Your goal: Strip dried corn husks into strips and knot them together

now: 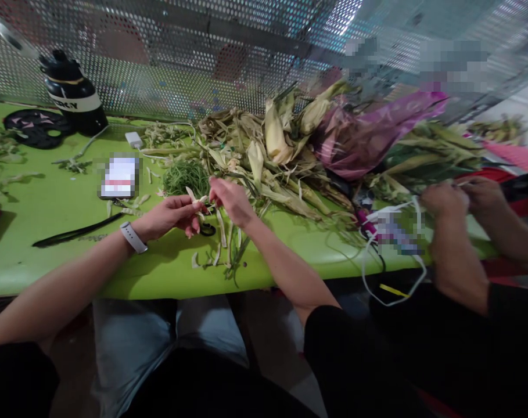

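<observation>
My left hand [174,216], with a white band on its wrist, is closed in a pinch on a pale strip of husk [190,193]. Close beside it, the fingers of my right hand [234,200] are drawn together near the same strip; what they hold is hidden. Just behind both hands lies a heap of thin green shreds [186,177]. Pale and green strips [222,232] are scattered on the green tabletop [159,270] below my right hand. A dark loop [208,230] shows under my fingers.
Corn husks [264,151] pile up behind, with a pink plastic bag [355,139]. To the left are a lit phone [119,177], a black strap [78,231] and a black bottle [74,96]. At right, another person's hands [446,200] work near a white cable [363,278].
</observation>
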The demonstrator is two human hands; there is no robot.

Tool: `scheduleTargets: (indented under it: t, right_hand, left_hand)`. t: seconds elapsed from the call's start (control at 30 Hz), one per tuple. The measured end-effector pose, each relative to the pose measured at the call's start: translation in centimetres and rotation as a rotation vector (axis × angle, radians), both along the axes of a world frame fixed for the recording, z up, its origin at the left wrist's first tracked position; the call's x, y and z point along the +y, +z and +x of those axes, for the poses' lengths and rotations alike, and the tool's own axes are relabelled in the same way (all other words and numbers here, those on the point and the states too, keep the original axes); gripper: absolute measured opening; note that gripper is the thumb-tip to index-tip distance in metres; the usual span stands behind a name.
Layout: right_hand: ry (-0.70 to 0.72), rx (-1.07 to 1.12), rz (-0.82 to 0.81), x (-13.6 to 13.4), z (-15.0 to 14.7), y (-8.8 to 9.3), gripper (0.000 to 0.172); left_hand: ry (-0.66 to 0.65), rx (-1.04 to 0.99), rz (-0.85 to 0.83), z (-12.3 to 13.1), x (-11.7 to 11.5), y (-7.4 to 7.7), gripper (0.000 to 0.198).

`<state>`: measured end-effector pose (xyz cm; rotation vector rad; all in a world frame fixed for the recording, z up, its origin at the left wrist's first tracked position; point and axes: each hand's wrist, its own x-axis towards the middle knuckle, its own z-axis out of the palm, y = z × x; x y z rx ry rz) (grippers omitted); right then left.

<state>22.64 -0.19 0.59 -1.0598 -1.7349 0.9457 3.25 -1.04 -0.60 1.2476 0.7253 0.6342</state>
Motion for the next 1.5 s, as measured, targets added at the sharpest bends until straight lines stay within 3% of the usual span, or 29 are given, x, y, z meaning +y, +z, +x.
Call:
scheduleTargets:
  t: [0.1, 0.23, 0.37, 0.5, 0.6, 0.73, 0.83, 0.97, 1.13, 1.33, 1.5]
  right_hand:
    - [0.060, -0.134, 0.098, -0.1, -0.1, 0.0, 0.048]
    - [0.018, -0.107, 0.246, -0.1, -0.4, -0.6, 0.043]
    - [-0.095, -0.052, 0.255, -0.1, -0.7, -1.0, 0.042]
    - [-0.118, -0.083, 0.254, 0.1, -0.8, -1.2, 0.046]
    - [-0.107, -0.070, 0.187, 0.5, -0.5, -1.2, 0.047]
    - [-0.203, 0.053, 0.177, 0.6, 0.2, -0.8, 0.045]
    - [-0.122, -0.031, 0.185, 0.0, 0.0, -0.8, 0.040]
    - [0.039, -0.114, 0.046, -0.6, -1.2, -1.4, 0.029]
    - [0.151, 0.182, -0.226, -0.3, -2.1, -2.0, 0.028]
    - [0.127, 0.290, -0.265, -0.2, -2.5, -2.1, 0.030]
    - [0.122, 0.271, -0.248, 0.0, -2.4, -2.3, 0.023]
  left_hand:
    - [0.025, -0.001, 0.038, 0.0, 0.1, -0.1, 0.034]
    - [0.056, -0.032, 0.060, -0.2, 0.4, -0.2, 0.033]
    - [0.044, -0.061, 0.088, -0.4, 0.3, 0.2, 0.035]
    - [-0.012, -0.008, 0.093, -0.4, 0.1, 0.5, 0.034]
    - [0.029, -0.005, 0.079, -0.4, 0.2, 0.4, 0.035]
    - [0.230, -0.133, 0.077, -0.3, 0.6, -0.2, 0.034]
    - [0.300, -0.213, 0.139, -0.3, 0.9, -0.6, 0.037]
    - [0.288, -0.187, 0.245, -0.1, 0.5, -0.6, 0.040]
    - [0.256, -0.132, 0.371, 0.2, 0.1, -0.4, 0.040]
    - [0.304, -0.067, 0.427, 0.3, 0.2, -0.6, 0.039]
    - [0.329, -0.043, 0.434, 0.3, 0.0, 0.0, 0.041]
